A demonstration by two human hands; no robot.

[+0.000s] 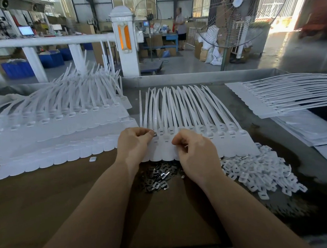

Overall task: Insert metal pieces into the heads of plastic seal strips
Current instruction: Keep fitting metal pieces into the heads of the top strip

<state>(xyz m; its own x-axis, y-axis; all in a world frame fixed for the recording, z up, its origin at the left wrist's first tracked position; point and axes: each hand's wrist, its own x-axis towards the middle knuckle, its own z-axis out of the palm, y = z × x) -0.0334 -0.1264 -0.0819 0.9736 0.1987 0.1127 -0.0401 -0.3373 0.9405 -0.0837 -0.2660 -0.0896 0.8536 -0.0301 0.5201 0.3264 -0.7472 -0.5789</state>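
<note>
My left hand (135,140) pinched a metal piece (155,134) at the seal strips (193,121) on the surface (48,199); my right hand (194,150) curled, contents unclear. Loose metal pieces (158,177) lay beneath, white plastic caps (259,175) beside, finished strips (52,122) stacked left.

centre of the table (48,199): row of seal strips (187,118), tails pointing away. just before it, a heap of metal pieces (158,177); right of that, touching, a heap of plastic caps (259,173). far left, stacked strips (53,131); far right, more strips (282,94) lying crosswise. behind, a railing (46,41).
</note>
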